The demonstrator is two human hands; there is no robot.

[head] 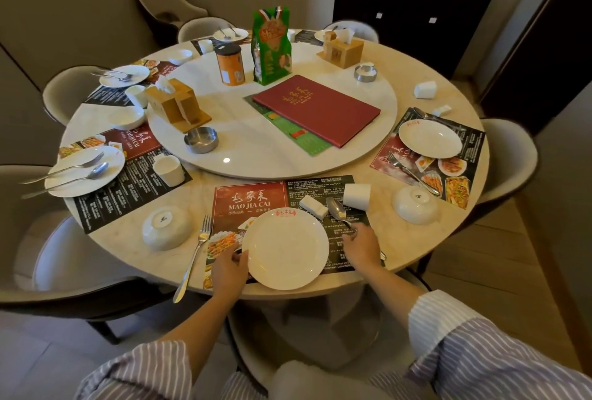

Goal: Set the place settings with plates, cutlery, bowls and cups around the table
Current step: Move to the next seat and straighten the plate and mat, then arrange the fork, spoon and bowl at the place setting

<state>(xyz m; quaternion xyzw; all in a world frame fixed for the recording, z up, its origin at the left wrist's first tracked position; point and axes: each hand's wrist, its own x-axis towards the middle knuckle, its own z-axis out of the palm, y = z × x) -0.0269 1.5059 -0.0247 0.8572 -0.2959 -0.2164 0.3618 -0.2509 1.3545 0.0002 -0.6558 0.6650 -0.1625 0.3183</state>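
A white plate (286, 249) lies on the printed placemat (250, 204) at the near table edge. My left hand (228, 268) grips the plate's left rim. My right hand (362, 247) holds the handle of a spoon (337, 210), whose bowl points away over the mat. A fork (195, 252) lies left of the plate, an upturned white bowl (166, 226) beyond it. An upturned white cup (357, 196) and a small white rest (313, 207) sit on the mat's far right.
The round table (394, 92) carries a turntable (320, 159) with a red menu (317, 110), tissue boxes, ashtrays, a green bag and an orange can. Settings lie at the left (85, 170) and right (429, 138). Another upturned bowl (415, 204) sits near right. Chairs ring the table.
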